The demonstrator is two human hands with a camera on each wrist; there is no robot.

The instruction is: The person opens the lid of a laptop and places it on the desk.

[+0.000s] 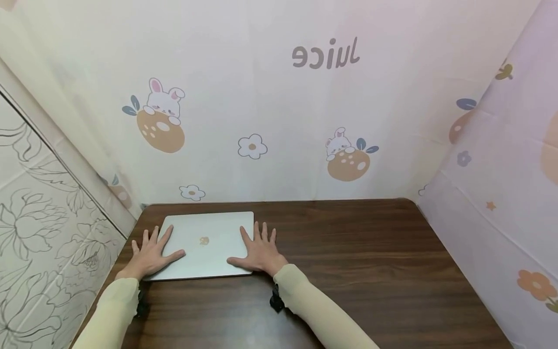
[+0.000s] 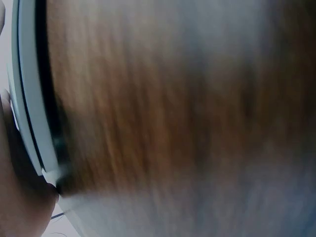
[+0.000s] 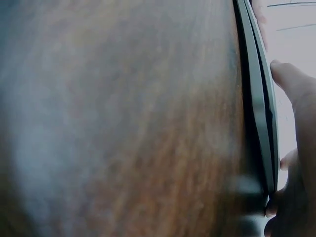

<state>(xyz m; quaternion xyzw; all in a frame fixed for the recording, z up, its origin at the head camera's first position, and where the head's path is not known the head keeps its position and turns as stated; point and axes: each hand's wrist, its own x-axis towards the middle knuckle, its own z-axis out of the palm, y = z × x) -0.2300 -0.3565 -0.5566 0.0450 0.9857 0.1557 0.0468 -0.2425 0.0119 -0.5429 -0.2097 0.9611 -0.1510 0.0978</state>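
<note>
A closed silver laptop with a small gold logo lies flat on the left part of the brown wooden table. At its left side rests my left hand, fingers spread and straight, thumb and index finger over the lid. My right hand is spread at the opposite side; its thumb and index finger lie over the lid, the other fingers past the right edge. Both wrist views look along the laptop's front edge, where a thin dark line parts lid and base. Palms are partly hidden there.
A pale curtain printed with rabbits and flowers hangs behind the table's back edge. More printed cloth hangs along the right side, and a panel with line-drawn flowers stands at the left. Table surface extends right of the laptop.
</note>
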